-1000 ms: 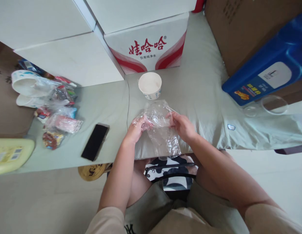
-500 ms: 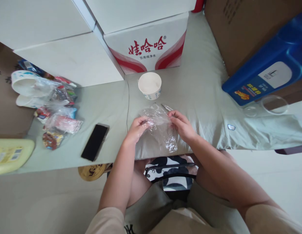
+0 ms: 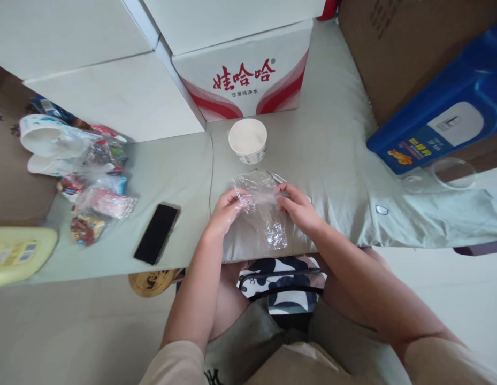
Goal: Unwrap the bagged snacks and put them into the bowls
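A crinkled clear plastic bag [image 3: 268, 214] is stretched between my two hands above the cloth-covered surface. My left hand [image 3: 229, 211] pinches its left side, fingers closed. On the other side my right hand [image 3: 297, 206] grips the bag's right edge between thumb and fingers. Just beyond the right fingertips lies a slim silvery, pen-like item [image 3: 275, 176], partly hidden by the hand and bag. A white paper cup [image 3: 248, 140] with blue marks stands upright behind the bag, its opening facing up.
A black phone [image 3: 157, 234] lies to the left. Snack packets [image 3: 107, 200] and more paper cups [image 3: 41, 133] are piled beyond it. White cartons [image 3: 240, 80] stand behind. At right are a large blue bottle [image 3: 436, 117], a clear plastic cup [image 3: 452, 174] and a brown carton [image 3: 392, 59].
Both hands keep hold of the plastic bag. Its hanging lower part has swung slightly left, and the right fingers have shifted a little on its edge.
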`<state>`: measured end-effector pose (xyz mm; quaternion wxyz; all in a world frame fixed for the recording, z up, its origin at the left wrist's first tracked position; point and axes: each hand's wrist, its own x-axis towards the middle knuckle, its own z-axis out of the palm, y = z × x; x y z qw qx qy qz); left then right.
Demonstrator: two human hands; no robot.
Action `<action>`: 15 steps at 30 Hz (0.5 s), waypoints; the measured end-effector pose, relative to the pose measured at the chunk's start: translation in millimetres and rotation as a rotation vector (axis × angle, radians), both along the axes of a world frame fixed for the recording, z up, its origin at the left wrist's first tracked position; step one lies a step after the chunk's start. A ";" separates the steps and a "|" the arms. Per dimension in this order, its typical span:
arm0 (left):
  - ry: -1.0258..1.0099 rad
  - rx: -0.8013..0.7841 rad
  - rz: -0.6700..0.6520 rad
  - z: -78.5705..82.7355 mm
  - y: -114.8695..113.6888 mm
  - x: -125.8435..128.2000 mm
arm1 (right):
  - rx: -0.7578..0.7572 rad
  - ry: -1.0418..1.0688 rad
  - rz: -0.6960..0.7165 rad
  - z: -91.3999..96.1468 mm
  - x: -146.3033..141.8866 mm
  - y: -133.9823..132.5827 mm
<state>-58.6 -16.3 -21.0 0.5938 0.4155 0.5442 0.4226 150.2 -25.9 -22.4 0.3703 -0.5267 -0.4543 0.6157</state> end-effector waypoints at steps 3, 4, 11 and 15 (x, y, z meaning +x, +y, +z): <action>0.001 -0.002 0.007 -0.4 0.1 0.0 | 0.016 0.003 -0.003 0.4 -0.2 0.1; 0.007 0.002 0.002 -0.5 0.1 -0.2 | 0.022 0.017 -0.005 0.4 -0.2 0.3; 0.025 0.006 -0.007 -4.8 0.6 -2.0 | 0.046 0.059 0.033 -3.0 0.8 2.3; 0.028 0.003 0.000 -6.0 0.9 -1.6 | 0.128 -0.013 0.053 -5.0 2.3 3.5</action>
